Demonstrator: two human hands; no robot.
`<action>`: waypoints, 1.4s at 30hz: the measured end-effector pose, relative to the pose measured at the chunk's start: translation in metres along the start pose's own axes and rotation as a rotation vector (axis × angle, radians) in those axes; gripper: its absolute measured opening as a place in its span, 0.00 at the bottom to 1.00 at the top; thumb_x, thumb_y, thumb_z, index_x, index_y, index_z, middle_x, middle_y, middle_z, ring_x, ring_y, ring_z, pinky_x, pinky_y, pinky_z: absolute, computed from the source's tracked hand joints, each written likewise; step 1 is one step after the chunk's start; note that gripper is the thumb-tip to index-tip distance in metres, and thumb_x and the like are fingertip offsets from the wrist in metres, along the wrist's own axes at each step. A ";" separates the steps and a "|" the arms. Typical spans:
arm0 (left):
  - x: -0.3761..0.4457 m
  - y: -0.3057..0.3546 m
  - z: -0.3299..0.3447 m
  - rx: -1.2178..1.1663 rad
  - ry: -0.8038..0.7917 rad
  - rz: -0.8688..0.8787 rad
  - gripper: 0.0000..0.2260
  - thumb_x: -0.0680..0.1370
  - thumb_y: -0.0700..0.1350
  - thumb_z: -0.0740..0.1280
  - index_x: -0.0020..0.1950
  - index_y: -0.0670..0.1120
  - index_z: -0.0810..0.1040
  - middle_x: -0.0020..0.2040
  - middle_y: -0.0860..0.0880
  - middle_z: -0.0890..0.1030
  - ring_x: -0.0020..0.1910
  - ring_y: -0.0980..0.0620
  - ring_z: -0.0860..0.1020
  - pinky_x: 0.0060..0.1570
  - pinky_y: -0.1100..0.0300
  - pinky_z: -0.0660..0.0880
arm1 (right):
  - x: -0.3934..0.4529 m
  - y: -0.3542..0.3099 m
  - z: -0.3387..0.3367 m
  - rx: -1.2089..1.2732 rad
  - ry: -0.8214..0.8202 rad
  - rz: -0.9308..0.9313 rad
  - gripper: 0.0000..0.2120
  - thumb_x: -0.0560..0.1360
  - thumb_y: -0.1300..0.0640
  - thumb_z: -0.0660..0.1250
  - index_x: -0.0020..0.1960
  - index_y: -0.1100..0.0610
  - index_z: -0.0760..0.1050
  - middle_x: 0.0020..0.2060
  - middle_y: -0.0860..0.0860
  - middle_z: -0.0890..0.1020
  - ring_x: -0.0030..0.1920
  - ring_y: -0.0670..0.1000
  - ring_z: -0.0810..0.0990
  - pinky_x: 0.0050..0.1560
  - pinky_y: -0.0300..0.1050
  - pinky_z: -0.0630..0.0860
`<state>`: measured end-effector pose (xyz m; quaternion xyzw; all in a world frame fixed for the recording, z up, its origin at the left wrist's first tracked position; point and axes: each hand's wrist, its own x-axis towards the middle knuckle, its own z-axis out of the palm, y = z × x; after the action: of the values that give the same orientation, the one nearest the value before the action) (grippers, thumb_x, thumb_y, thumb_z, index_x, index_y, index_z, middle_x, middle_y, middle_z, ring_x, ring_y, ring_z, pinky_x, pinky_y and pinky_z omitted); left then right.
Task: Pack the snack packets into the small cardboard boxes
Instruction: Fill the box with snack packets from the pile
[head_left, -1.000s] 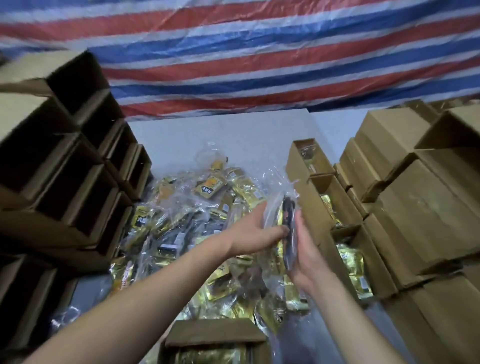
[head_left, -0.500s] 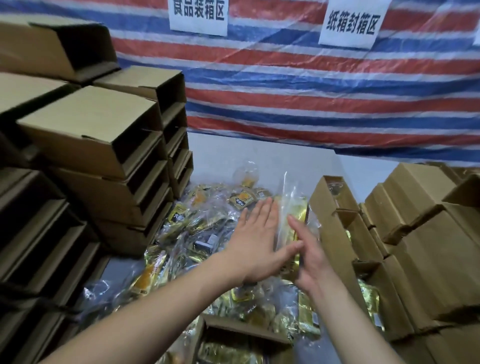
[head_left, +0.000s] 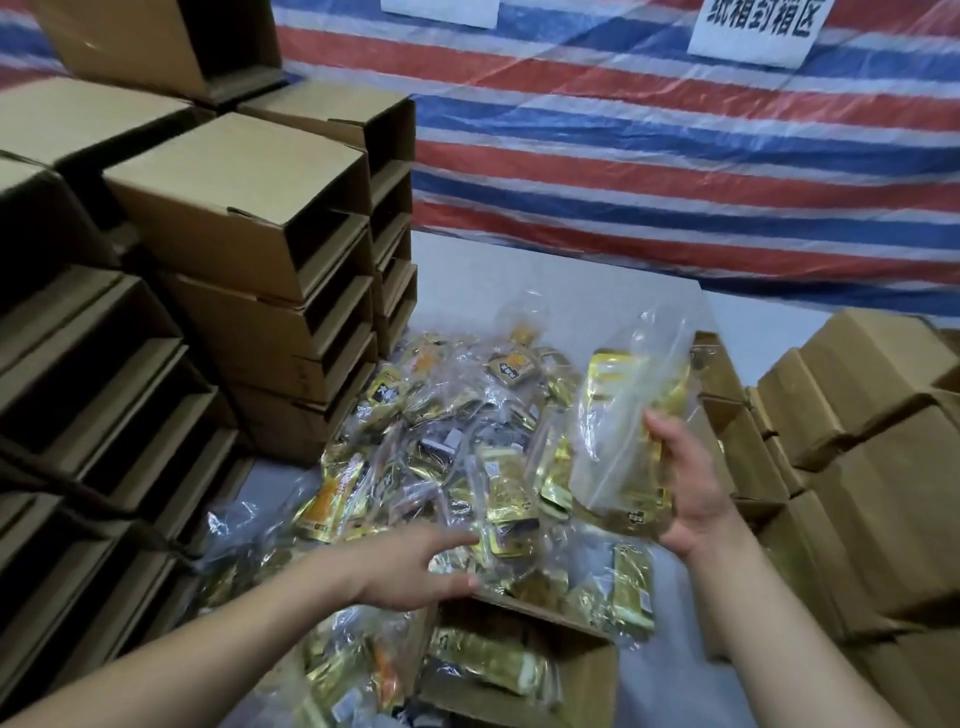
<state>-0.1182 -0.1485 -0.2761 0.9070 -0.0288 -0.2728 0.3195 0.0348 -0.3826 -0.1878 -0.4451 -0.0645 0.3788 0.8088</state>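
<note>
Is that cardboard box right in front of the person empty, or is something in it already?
Not empty. The open box near the left hand already holds gold snack packets, visible through its open top.

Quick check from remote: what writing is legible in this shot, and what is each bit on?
"纸箱封箱区": right white sign on the striped tarp, top edge cropped.
Left white sign: text cut off, unreadable.
Dark label on a packet in the snack pile: characters blurred.
Held snack packet in the right hand: print near its bottom too blurred.
Cardboard boxes: no print visible.
</note>
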 end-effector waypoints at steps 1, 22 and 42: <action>0.001 -0.004 0.007 -0.033 -0.012 -0.013 0.28 0.78 0.69 0.56 0.75 0.57 0.67 0.74 0.57 0.69 0.72 0.58 0.67 0.70 0.61 0.62 | -0.003 0.001 0.000 -0.047 -0.028 0.031 0.21 0.58 0.49 0.82 0.47 0.56 0.86 0.40 0.55 0.85 0.40 0.56 0.85 0.43 0.55 0.83; 0.025 -0.021 0.021 -0.371 0.307 -0.178 0.24 0.80 0.65 0.57 0.31 0.50 0.67 0.25 0.54 0.66 0.25 0.55 0.64 0.29 0.58 0.60 | -0.017 0.113 0.020 -1.684 -0.376 0.401 0.27 0.67 0.41 0.68 0.66 0.38 0.70 0.48 0.43 0.82 0.45 0.46 0.80 0.46 0.40 0.78; 0.031 -0.024 0.032 -0.406 0.357 -0.175 0.25 0.79 0.66 0.57 0.30 0.51 0.68 0.23 0.54 0.66 0.24 0.55 0.65 0.31 0.58 0.64 | -0.025 0.128 -0.006 -1.481 -0.267 0.464 0.20 0.82 0.43 0.59 0.45 0.56 0.81 0.44 0.55 0.84 0.40 0.47 0.77 0.48 0.46 0.75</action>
<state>-0.1115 -0.1545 -0.3261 0.8573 0.1614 -0.1356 0.4697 -0.0508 -0.3630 -0.2840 -0.8211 -0.3022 0.4467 0.1871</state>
